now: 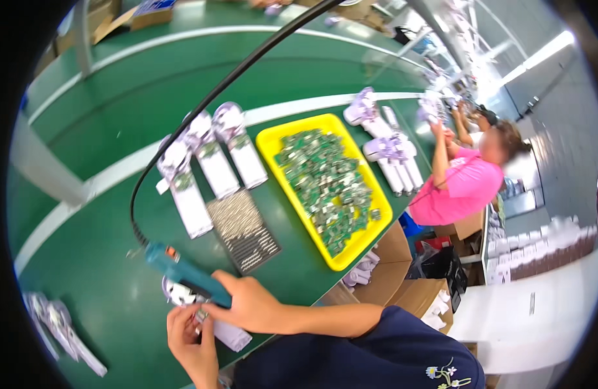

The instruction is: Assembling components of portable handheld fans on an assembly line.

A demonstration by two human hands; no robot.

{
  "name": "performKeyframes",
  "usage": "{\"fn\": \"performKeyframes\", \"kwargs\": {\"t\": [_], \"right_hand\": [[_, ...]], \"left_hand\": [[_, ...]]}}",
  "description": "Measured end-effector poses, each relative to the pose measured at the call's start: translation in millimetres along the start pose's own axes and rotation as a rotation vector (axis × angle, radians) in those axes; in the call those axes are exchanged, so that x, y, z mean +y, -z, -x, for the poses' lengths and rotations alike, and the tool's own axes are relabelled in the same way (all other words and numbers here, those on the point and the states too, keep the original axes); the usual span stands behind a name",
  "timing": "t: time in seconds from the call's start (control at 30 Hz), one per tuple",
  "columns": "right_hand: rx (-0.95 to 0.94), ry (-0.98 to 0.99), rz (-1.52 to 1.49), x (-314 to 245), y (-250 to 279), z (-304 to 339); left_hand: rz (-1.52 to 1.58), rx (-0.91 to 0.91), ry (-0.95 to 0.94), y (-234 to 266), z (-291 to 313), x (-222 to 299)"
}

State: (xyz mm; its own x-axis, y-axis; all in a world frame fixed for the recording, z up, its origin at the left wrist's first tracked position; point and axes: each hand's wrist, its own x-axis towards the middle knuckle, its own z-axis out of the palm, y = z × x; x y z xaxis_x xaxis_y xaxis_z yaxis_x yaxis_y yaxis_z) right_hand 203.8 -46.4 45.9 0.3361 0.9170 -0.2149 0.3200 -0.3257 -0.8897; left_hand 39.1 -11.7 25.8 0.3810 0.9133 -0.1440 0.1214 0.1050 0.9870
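My right hand [252,303] is closed around a teal electric screwdriver [176,266], which lies slanted with its cord end up and to the left. Its tip is hidden by my fingers. Below the tool, a white and lavender plastic housing [233,337] rests on the green table, partly covered by both hands. My left hand [192,340] has its fingers curled and pinched at the middle of that housing, by a small metallic part. What exactly the fingertips grip is too small to tell.
A screw tray [244,230] with rows of screws lies ahead, beside similar housings [194,204]. A yellow tray [338,259] holds many green circuit boards. More housings [396,155] lie beyond it. A black cord [231,74] arches overhead. A person in pink [461,188] works at right.
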Motion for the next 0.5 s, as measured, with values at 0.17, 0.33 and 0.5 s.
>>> {"fn": "performKeyframes", "kwargs": {"t": [0.17,0.33,0.5], "right_hand": [[0.043,0.039,-0.06,1.6,3.8,7.1],[0.02,0.074,-0.098,5.3,0.8,3.7],[0.048,0.07,-0.529,-1.6,61.1,7.6]], "left_hand": [[0.025,-0.065,0.031,1.6,-8.3,4.0],[-0.031,0.019,0.048,4.6,-4.0,-0.8],[0.004,-0.034,0.067,-11.1,-15.5,19.1]]}}
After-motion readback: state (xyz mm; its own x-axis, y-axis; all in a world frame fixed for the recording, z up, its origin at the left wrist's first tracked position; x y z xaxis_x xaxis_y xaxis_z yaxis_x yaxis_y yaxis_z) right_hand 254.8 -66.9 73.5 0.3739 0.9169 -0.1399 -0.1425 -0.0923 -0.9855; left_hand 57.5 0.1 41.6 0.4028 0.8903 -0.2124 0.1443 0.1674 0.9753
